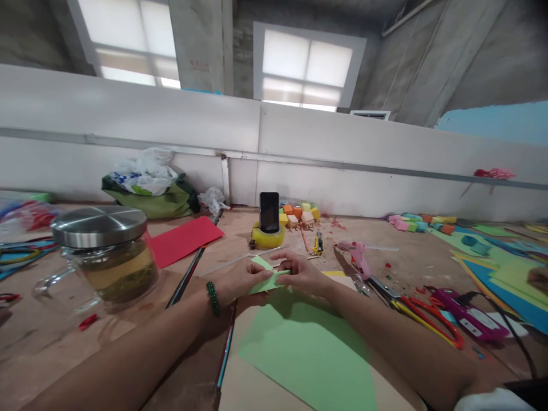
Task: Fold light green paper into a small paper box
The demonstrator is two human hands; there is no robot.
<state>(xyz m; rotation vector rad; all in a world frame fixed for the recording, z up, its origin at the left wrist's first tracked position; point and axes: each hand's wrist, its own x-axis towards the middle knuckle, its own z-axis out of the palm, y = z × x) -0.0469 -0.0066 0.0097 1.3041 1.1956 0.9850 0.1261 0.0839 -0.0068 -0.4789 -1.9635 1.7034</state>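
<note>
Between my two hands is a small piece of light green paper (pixel 262 283), partly folded or bent. My left hand (pixel 245 278), below a green bead bracelet (pixel 213 298), pinches its left side. The fingers of my right hand (pixel 302 274) are closed on its right side. Some fingertips are hidden behind the paper. Under my hands lies a large light green sheet (pixel 308 354), on top of a beige sheet (pixel 244 379).
Left stands a glass teapot (pixel 115 274) with a metal lid, near red paper (pixel 184 240). Ahead, a phone (pixel 269 212) rests in a yellow tape roll (pixel 268 237). Right are a pink glue gun (pixel 357 257), scissors (pixel 432 319), a power strip (pixel 468 317) and another person's hand (pixel 538 278).
</note>
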